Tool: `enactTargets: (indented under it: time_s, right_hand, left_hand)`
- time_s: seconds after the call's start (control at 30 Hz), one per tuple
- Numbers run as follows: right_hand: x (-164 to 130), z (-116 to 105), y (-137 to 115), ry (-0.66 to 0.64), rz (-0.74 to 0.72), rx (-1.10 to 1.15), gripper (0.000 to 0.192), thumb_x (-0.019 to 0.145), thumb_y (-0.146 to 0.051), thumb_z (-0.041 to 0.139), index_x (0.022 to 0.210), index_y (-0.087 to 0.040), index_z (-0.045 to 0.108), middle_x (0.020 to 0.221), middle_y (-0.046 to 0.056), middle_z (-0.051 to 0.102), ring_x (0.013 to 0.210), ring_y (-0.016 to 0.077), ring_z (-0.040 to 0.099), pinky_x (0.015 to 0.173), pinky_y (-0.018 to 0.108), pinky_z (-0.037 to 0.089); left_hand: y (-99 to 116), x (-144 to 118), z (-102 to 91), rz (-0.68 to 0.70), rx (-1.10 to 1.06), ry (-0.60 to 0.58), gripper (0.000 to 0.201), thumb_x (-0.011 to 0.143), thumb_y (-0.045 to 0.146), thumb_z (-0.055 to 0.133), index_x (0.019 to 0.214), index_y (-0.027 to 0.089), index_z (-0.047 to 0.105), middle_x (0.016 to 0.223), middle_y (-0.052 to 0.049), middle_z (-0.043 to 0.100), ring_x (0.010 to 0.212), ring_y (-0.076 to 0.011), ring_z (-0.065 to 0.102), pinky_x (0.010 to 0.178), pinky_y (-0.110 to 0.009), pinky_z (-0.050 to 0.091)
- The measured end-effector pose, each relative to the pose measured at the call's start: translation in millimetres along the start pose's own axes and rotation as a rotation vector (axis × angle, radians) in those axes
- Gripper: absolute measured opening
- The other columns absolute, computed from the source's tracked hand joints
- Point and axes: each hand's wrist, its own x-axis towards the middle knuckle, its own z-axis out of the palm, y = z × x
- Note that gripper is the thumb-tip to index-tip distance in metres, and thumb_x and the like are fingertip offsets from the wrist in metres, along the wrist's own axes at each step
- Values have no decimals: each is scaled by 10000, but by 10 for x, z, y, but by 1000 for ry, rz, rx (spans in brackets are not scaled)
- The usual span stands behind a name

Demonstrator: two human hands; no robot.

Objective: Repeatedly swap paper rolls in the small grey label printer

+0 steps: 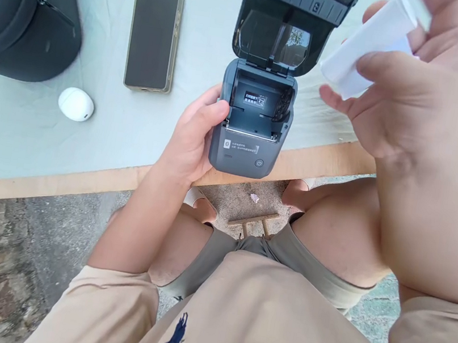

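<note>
Holding the little gray printer (253,123) at the surface (131,134) edge with left hand (193,137) fingers wrapped round its side, lid up, right hand (399,94) fingers pinching a white paper roll (368,46) above, likely loading paper, next needing a careful drop into the empty slot.

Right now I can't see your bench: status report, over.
Left hand grips open label printer. Right hand holds white paper roll above. Paper bay unblocked.
</note>
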Motion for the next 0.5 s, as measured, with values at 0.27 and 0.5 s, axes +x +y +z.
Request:
enactTargets:
  time_s: [0.27, 0.5]
  right_hand:
    - [84, -99, 21, -142, 332, 396, 250, 740, -121, 599, 948, -244, 539, 965, 6, 550, 964, 120, 599, 784, 290, 560]
    - [13, 56, 0, -25, 131, 231, 512, 719, -137, 654, 1128, -371, 454, 1021, -47, 567, 955, 140, 635, 639, 268, 528]
  left_hand:
    - [11, 2, 5, 12, -25, 2, 279, 878, 432, 600, 1034, 201, 621, 1144, -81, 709, 1036, -232, 701, 892, -370, 601]
    - [13, -6, 7, 6, -35, -20, 296, 879, 443, 602, 1050, 202, 618, 1141, -90, 707, 1015, -230, 694, 867, -376, 597]
